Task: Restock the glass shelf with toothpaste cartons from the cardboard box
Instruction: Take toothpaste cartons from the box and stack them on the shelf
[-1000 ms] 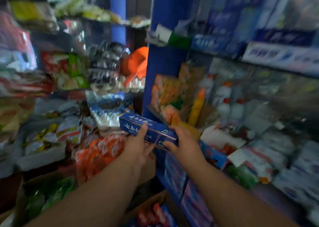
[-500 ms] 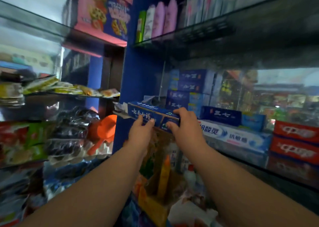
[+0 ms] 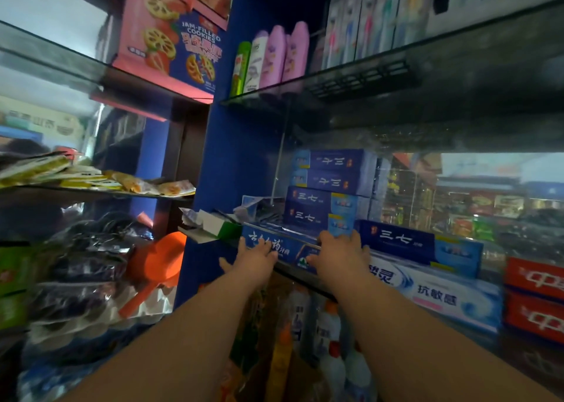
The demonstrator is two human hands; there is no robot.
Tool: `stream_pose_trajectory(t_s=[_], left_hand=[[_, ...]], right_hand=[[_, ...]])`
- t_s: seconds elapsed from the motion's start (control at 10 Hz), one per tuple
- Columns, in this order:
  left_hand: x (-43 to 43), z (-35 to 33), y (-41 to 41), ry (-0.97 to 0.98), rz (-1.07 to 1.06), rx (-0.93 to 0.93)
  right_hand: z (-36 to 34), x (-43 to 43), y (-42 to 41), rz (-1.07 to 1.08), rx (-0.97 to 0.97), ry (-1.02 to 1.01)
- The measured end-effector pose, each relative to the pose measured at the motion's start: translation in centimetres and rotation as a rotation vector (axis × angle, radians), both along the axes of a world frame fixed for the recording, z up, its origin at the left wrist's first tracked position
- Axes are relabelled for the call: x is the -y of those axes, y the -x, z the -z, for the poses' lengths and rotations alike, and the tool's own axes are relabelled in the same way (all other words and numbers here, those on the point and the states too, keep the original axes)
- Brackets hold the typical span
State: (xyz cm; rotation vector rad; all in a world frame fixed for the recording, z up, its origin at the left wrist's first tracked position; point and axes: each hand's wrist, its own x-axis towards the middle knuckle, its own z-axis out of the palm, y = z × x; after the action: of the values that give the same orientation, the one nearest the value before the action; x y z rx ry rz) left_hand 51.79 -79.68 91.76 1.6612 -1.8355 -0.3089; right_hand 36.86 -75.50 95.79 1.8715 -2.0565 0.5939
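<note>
Toothpaste carton (image 3: 291,249), a long dark-blue cardboard box with white lettering, is lying lengthwise along the front edge of the glass shelf (image 3: 300,276), just in front of a stack of dark-blue cartons (image 3: 317,209). The left hand (image 3: 255,256) is pressing on the carton's front face with fingers spread and nearly straight. The right hand (image 3: 340,250) is resting on the carton's right end, fingers splayed over its top edge and thumb lying along the front; neither hand is closing around it. A white-and-blue carton (image 3: 436,293) and red cartons (image 3: 534,279) are sitting further right on the same shelf.
</note>
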Motion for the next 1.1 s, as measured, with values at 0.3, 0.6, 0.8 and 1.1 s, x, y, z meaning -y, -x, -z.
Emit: stream_pose_trajectory(t_s=[0.3, 0.6, 0.8, 1.1], left_hand=[[1.5, -1.4, 0.0, -0.099, 0.017, 0.153], [2.1, -1.2, 0.4, -0.063, 0.088, 0.137], [1.9, -0.7, 0.4, -0.037, 0.065, 0.040], [0.0, 0.9, -0.7, 0.052, 0.147, -0.163]], right_hand=[[0.2, 2.9, 0.2, 0.009, -0.033, -0.002], [0.4, 3.1, 0.4, 0.056, -0.049, 0.017], [0.5, 3.0, 0.4, 0.073, -0.042, 0.023], [0.6, 1.6, -0.6, 0.033, -0.093, 0.130]])
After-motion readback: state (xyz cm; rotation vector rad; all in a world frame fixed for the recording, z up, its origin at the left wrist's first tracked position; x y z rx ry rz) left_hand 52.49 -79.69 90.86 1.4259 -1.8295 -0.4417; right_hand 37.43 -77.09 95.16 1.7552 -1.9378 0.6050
